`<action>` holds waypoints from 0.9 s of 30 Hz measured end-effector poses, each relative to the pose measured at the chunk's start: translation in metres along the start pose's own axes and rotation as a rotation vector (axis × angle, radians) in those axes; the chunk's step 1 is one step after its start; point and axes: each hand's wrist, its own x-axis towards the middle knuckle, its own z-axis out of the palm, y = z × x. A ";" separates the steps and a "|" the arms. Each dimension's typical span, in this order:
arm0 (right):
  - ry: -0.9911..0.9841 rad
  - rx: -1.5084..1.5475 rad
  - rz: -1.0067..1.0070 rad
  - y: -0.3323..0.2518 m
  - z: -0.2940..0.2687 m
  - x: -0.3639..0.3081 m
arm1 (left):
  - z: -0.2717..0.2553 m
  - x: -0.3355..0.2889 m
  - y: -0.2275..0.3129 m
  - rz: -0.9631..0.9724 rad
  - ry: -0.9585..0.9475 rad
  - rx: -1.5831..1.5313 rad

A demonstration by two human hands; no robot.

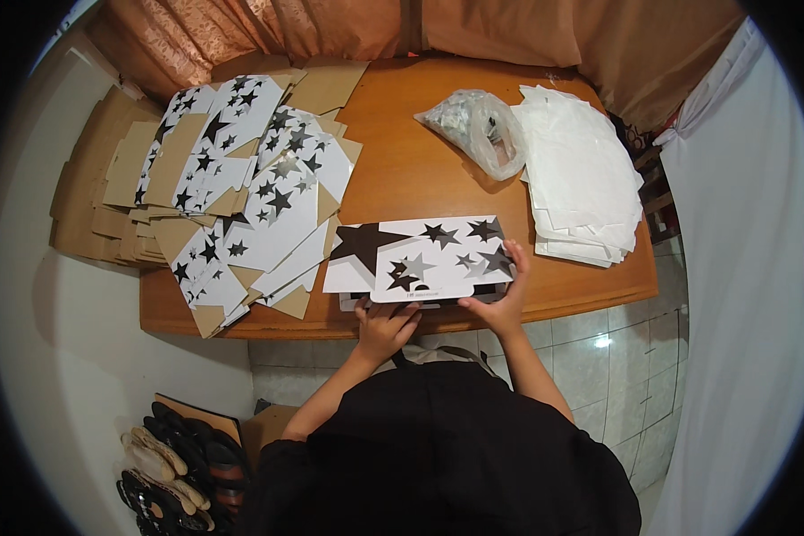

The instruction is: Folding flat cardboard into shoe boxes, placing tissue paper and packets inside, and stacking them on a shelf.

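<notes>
Orange curtains [509,31] edge a wooden table [402,170], where left hand [387,330] and right hand [506,308] hold a starry box [442,268].

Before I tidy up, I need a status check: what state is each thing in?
Star-printed box: between left hand and right hand, closure unclear
Cardboard pieces: flat, loosely piled
Plastic bag: crumpled, holding something
White sheets: flat, loosely stacked
Orange curtain: hanging
White curtain: hanging
Shoes: unworn

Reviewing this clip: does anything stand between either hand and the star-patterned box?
Nothing visible does. The right hand holds the box at its right end; the left hand is at its near edge. The bag lies beyond it.
</notes>
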 end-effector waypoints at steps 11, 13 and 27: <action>-0.093 -0.240 -0.194 0.013 -0.006 0.008 | 0.007 -0.009 -0.010 0.123 0.081 -0.071; -0.175 -0.249 -0.131 0.011 -0.009 0.005 | 0.008 -0.013 -0.010 0.120 0.096 -0.049; -0.194 -0.219 -0.074 0.035 -0.015 -0.014 | -0.016 0.000 -0.002 -0.005 0.219 0.059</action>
